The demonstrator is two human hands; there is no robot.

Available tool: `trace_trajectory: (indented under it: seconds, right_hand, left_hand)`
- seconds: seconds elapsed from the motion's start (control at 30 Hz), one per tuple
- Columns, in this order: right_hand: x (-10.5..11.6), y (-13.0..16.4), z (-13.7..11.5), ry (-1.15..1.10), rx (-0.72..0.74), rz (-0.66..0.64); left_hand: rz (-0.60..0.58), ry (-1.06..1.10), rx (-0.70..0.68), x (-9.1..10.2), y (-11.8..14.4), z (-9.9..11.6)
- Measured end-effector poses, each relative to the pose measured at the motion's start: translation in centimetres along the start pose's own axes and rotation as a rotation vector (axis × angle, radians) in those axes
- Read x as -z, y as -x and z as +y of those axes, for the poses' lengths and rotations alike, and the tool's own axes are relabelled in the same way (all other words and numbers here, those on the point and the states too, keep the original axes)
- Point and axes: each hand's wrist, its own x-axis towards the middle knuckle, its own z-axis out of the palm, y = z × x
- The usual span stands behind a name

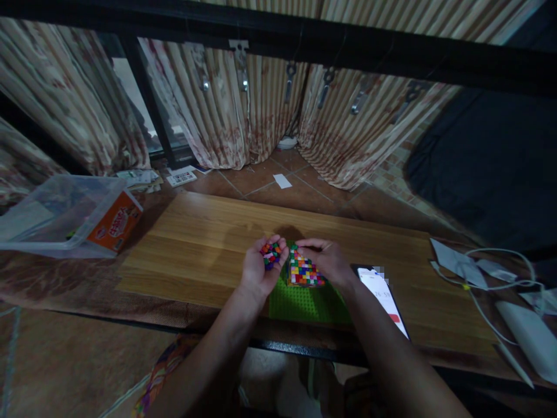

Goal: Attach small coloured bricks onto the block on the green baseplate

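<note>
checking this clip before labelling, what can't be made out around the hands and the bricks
- Head view: loose bricks in the left hand, count hidden by curled fingers.
- Brick block: far side covered by the right hand.
- Green baseplate: near edge hidden by forearms.
- Phone screen: text too small and blurred.

Lit phone (384, 299) on wooden board (195, 244), clear plastic box (61, 215) far left, white cables (487, 278) right.

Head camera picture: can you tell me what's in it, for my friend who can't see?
Two bare hands work over a green studded baseplate on a wooden board: the left hand cups a handful of small colourful bricks, and the right hand touches a multicoloured brick block. A lit phone lies to the right.
</note>
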Motion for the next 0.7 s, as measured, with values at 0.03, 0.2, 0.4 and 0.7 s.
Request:
trace_trajectory:
  seconds: [0.03, 0.2, 0.4, 0.7]
  right_hand:
    - [0.0, -0.1, -0.1, -0.003, -0.009, -0.01]
    - [0.0, -0.2, -0.4, -0.02, -0.034, -0.018]
    - [0.0, -0.2, 0.5, -0.059, -0.007, -0.032]
    - [0.2, 2.9, -3.7, 0.256, 0.513, 0.153]
  left_hand:
    - [0.004, -0.001, 0.0, 0.0, 0.0, 0.0]
    - [-0.001, 0.004, 0.004, 0.1, -0.2, -0.1]
    - [-0.05, -0.009, -0.006, -0.1, 0.1, 0.1]
    - [-0.146, -0.036, 0.062, -0.7, 1.0, 0.0]
